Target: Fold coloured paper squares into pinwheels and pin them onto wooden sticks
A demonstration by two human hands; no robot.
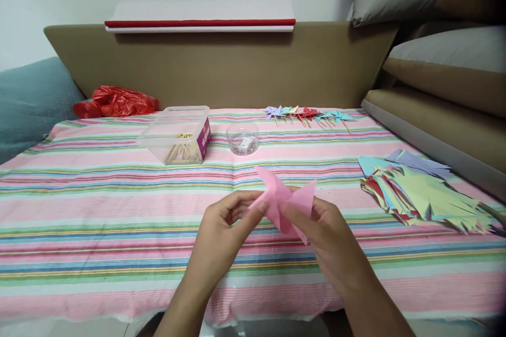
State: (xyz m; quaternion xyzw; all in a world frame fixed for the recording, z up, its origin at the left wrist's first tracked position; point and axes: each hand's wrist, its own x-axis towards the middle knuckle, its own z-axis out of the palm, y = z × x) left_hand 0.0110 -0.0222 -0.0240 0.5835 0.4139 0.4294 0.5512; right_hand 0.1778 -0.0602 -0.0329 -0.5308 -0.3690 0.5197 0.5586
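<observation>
Grip of left hand [223, 218] and right hand [324, 226] closed around pink paper pinwheel [283, 195], matte, with pointed, slanting blades [305, 197]

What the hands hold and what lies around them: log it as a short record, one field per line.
Left hand: pinching one side of the pink paper
Right hand: holding the other side, thumb across the front
Paper shape: pointed flaps, no stick visible
Box: clear plastic, purple label, wooden sticks inside
Round tub: clear, right of the box, contents too small to tell
Pinwheels: mixed colours, on sticks, far edge
Paper pile: cut sheets, right side
Surface: striped cloth
</observation>
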